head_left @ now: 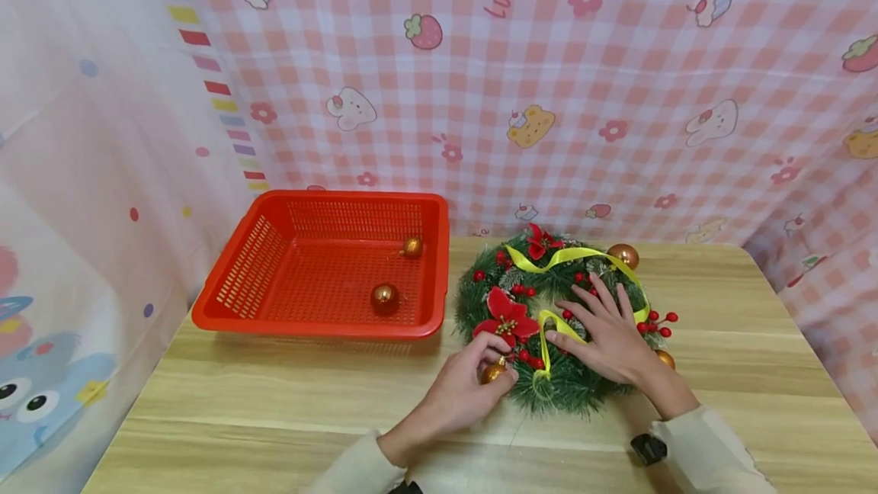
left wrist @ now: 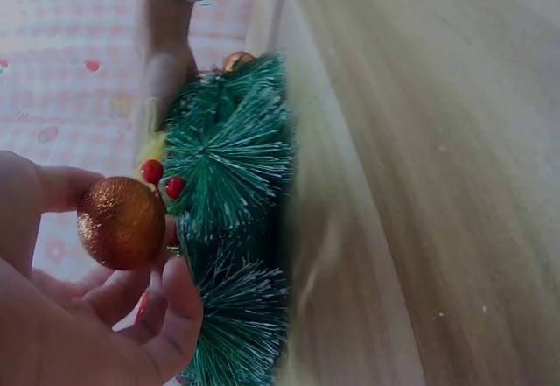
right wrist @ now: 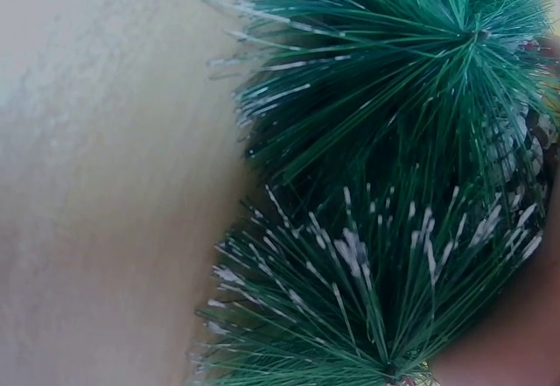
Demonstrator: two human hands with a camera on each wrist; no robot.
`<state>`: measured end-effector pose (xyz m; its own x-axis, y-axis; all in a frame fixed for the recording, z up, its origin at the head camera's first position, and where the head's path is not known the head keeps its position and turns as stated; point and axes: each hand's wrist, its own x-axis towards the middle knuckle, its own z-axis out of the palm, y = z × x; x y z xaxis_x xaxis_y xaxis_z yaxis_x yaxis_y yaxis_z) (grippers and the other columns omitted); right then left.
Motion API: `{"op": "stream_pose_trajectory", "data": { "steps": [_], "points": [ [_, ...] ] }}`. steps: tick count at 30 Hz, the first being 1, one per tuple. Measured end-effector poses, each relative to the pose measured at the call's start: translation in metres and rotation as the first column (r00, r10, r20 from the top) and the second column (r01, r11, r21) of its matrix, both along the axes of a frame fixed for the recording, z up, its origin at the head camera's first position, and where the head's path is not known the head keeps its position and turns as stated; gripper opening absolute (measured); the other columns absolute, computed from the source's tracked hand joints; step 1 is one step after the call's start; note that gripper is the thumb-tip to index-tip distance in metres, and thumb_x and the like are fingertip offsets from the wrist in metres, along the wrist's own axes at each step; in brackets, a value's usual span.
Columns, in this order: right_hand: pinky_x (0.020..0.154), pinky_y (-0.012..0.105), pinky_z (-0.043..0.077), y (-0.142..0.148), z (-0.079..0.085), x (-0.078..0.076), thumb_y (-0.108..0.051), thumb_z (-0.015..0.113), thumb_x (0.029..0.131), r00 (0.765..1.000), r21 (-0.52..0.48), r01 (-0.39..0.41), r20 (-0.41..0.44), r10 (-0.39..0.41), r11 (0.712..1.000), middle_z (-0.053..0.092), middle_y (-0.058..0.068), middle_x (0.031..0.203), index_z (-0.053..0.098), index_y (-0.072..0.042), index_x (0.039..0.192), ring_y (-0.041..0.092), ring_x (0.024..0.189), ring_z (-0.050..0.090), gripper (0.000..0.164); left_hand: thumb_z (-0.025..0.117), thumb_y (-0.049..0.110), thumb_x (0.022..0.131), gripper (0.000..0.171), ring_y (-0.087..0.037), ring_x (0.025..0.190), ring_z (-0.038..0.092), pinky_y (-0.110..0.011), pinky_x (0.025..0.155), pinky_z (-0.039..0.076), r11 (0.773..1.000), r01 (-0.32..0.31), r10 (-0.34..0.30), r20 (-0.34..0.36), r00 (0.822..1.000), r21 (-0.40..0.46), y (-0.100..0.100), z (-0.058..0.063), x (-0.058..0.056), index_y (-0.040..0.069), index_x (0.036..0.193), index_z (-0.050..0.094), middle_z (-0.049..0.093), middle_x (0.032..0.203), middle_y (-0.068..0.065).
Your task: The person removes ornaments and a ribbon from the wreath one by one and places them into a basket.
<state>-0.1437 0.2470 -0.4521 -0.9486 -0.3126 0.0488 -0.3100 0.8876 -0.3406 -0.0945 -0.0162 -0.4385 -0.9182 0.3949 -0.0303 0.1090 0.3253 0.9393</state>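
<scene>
A green Christmas wreath [head_left: 572, 391] lies on the table, decorated with red poinsettias [head_left: 507, 319], red berries and a yellow ribbon [head_left: 579, 254]. At its lower left edge my left hand [head_left: 466, 387] pinches a glittery copper-gold bauble [left wrist: 122, 222] between thumb and fingers. In the left wrist view this bauble is close beside the green needles and two red berries [left wrist: 152, 171]. My right hand [head_left: 607, 334] rests on the wreath's right side, its fingers spread over the ribbon and greenery. Mostly needles [right wrist: 376, 255] fill the right wrist view, with a bit of the hand at the edge.
A red plastic basket [head_left: 318, 328] stands left of the wreath, holding a shiny copper bauble [head_left: 385, 298] and a smaller gold one [head_left: 412, 246]. Other baubles [head_left: 623, 255] sit on the wreath's right edge. A checked cloth [head_left: 466, 82] hangs behind the wooden table [head_left: 274, 402].
</scene>
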Motion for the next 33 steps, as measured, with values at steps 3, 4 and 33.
{"op": "stream_pose_trajectory", "data": {
  "steps": [3, 4, 33],
  "points": [
    [0.115, 0.064, -0.007, 0.000, 0.000, 0.000, -0.059, 0.052, 0.095, 1.000, 0.000, -0.002, -0.001, 0.002, 1.000, 0.038, 0.022, 0.153, 0.055, -0.014, 0.141, 0.040, 0.151, 0.003, 0.065, 0.072, 0.031, 0.091, 0.029, -0.010, 0.082, 0.055, -0.027, 0.073, 0.043, 0.996, -0.033, 0.029, -0.056, 0.998, -0.077, 0.002, -0.002, 0.000, 0.020, 0.114, 0.060, 0.064, 0.097, 0.005],
    [0.115, 0.064, -0.008, 0.001, 0.000, 0.000, -0.059, 0.052, 0.095, 1.000, 0.001, -0.002, -0.001, 0.002, 1.000, 0.038, 0.022, 0.153, 0.055, -0.013, 0.141, 0.040, 0.151, 0.003, 0.065, 0.072, 0.033, 0.090, 0.030, -0.010, 0.084, 0.056, -0.028, 0.074, 0.044, 0.994, -0.041, 0.033, -0.079, 0.996, -0.101, 0.002, -0.002, 0.001, 0.021, 0.115, 0.059, 0.064, 0.099, 0.005],
    [0.116, 0.063, -0.009, 0.001, 0.000, 0.000, -0.059, 0.051, 0.095, 1.000, 0.002, -0.001, 0.009, 0.001, 1.000, 0.041, 0.022, 0.152, 0.055, -0.013, 0.141, 0.040, 0.151, 0.003, 0.065, 0.061, 0.020, 0.097, 0.042, -0.012, 0.101, 0.060, -0.036, 0.090, 0.049, 0.993, -0.036, 0.006, -0.257, 0.966, -0.115, 0.006, -0.012, 0.008, 0.019, 0.138, 0.050, 0.064, 0.110, 0.000]
  ]
}}
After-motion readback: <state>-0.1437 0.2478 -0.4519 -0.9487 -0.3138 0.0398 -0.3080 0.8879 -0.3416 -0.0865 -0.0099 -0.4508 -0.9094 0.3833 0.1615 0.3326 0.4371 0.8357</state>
